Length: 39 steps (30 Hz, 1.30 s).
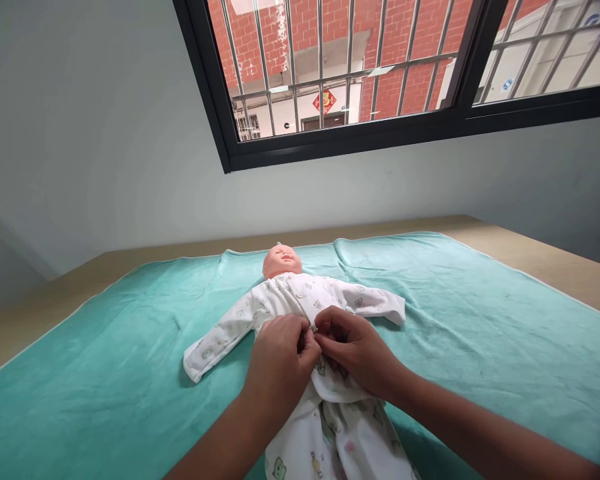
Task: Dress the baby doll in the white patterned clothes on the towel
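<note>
A baby doll (282,261) lies on its back, head toward the wall, in a white printed top (300,292) and white printed trousers (300,440). Both sleeves stretch out to the sides. My left hand (285,353) and my right hand (353,343) meet over the middle of the doll's chest. Each pinches the front of the top with thumb and fingers, the fingertips almost touching. What lies right between the fingertips, perhaps a tie or fastening, is too small to make out. The trousers' lower ends run out of view.
A turquoise blanket (130,347) covers most of the wooden table (520,247) under the doll. Behind the table rises a pale wall (300,200) with a dark-framed window (340,148). Metal bars (320,60) stand outside the glass.
</note>
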Available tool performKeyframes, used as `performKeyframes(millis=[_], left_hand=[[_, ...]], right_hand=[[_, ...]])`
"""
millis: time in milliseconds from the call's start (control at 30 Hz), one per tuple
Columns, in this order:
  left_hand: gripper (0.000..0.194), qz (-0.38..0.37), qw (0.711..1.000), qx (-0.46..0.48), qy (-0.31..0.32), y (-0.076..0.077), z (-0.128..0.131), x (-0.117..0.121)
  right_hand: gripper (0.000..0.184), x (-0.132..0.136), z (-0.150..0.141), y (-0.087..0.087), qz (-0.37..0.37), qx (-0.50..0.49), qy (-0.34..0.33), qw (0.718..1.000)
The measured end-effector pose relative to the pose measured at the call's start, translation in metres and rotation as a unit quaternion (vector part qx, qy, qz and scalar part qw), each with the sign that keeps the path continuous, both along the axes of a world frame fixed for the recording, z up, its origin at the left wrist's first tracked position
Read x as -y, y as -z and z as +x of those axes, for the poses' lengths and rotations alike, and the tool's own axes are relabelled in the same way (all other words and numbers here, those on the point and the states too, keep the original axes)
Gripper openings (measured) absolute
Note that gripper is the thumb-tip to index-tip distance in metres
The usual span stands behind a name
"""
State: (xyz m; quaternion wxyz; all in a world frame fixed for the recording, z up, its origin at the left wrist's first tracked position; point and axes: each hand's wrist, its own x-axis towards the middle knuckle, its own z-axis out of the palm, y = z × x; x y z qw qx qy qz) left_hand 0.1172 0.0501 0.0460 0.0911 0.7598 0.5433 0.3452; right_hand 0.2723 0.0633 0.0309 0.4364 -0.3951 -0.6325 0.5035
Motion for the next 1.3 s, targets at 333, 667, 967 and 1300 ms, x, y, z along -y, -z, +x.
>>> performKeyframes(millis=[333,667,967,1300], left_hand=[[0.018,-0.127,0.986,0.104,0.020,-0.011,-0.007,-0.004],[0.014,-0.190,0.964,0.175,0.058,-0.020,-0.016,-0.008],[0.017,-0.061,0.981,0.150,0.102,-0.008,-0.018,-0.008],[0.025,0.043,0.985,0.034,0.162,-0.002,-0.023,-0.012]], right_hand=[[0.015,-0.001,-0.001,0.000,-0.035,-0.033,-0.011,0.999],[0.018,-0.005,0.003,0.001,-0.057,-0.040,-0.009,0.998],[0.014,-0.004,0.001,0.001,-0.047,-0.044,0.001,0.998],[0.016,-0.007,0.004,0.000,-0.064,-0.048,-0.004,0.997]])
